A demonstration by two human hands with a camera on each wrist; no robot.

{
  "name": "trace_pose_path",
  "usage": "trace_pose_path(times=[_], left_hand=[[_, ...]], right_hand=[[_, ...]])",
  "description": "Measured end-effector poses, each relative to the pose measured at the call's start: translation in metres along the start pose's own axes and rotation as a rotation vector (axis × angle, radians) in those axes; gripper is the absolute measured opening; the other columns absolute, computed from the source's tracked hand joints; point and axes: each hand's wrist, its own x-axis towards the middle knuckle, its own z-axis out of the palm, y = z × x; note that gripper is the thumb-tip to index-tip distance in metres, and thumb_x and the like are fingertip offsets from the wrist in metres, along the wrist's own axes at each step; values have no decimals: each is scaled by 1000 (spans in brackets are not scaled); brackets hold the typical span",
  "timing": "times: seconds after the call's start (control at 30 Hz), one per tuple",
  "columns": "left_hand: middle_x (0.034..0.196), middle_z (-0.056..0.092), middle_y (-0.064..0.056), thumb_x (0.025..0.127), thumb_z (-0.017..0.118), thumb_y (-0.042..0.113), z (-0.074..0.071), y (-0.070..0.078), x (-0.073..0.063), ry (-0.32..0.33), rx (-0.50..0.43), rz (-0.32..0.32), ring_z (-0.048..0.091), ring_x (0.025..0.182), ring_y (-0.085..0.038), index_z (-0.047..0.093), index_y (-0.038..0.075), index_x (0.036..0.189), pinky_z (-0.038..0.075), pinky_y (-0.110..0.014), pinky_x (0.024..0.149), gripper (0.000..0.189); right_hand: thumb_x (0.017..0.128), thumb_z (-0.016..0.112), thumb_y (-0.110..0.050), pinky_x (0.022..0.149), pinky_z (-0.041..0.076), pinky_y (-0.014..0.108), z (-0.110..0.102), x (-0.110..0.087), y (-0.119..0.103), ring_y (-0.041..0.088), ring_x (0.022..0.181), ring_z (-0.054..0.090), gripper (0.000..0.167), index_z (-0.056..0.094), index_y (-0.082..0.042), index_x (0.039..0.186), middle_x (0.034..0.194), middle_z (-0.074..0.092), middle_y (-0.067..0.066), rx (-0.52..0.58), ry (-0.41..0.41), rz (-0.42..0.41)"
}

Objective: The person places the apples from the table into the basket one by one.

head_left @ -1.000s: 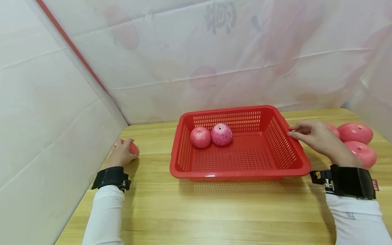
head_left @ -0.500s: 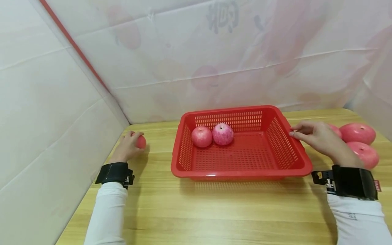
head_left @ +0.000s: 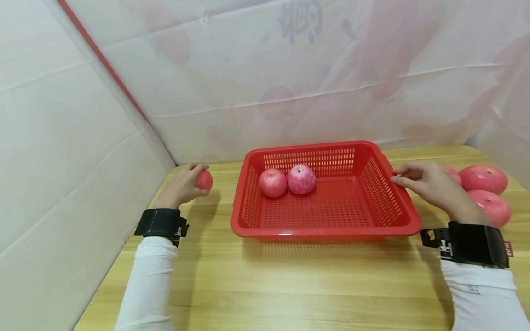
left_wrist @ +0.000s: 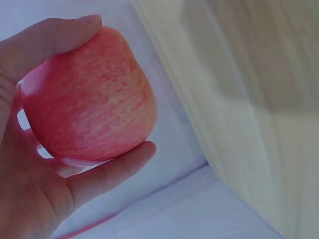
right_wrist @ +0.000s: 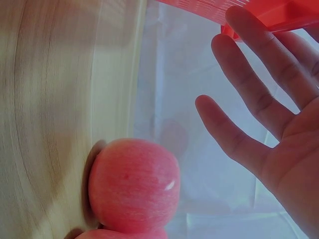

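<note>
My left hand [head_left: 182, 186] grips a red apple [head_left: 204, 179] above the table's left side, its shadow falling on the wood. In the left wrist view, thumb and fingers curl round the speckled apple [left_wrist: 94, 99]. A red plastic basket [head_left: 314, 233] with slotted walls stands in the middle. Two apples sit side by side in its left half: a pinkish-red apple [head_left: 273, 183] and a purple-streaked apple [head_left: 301, 179]. My right hand [head_left: 432, 186] holds the basket's right rim between thumb and fingers. In the right wrist view, the other fingers [right_wrist: 249, 82] stretch out beneath the rim.
Several red apples lie grouped right of my right hand, among them a rear apple [head_left: 483, 179] and a nearer apple [head_left: 490, 208]. The wooden table [head_left: 290, 285] meets a pale cloth wall [head_left: 232, 92] at the back and left.
My left hand has lifted the apple from the table's left edge and carried it right, towards the basket. The right hand and the basket have stayed put.
</note>
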Motion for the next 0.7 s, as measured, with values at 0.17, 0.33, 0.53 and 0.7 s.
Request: trace_pose_path(times=[0.17,0.33,0.53,0.7], left_hand=[[139,47,-31,82,82,15,-6,11,6,-35,-13,-20,49,118,-50,51,3,142,49,-64,93,69],[139,48,-28,81,83,15,-10,22,13,-30,-29,8,52,117,-47,52,4,142,49,-63,92,70],[136,50,-28,78,84,13,-14,42,23,-6,-55,19,52,118,-46,54,2,140,48,-63,94,70],[139,49,-26,78,85,13,-19,64,32,-5,-60,33,51,121,-44,54,5,143,50,-61,94,72]], right_hand=[[98,69,-15,62,49,21,0,1,1,-16,77,55,24,71,6,110,99,73,22,-9,0,12],[98,69,-14,62,48,21,0,2,0,-15,77,55,23,71,6,109,98,73,22,-4,1,10],[97,69,-14,63,48,19,0,3,-1,-14,76,56,22,71,5,108,97,73,21,-8,-1,2],[97,70,-12,63,48,18,-1,2,1,-14,76,56,20,72,5,107,96,74,20,-13,7,-16]])
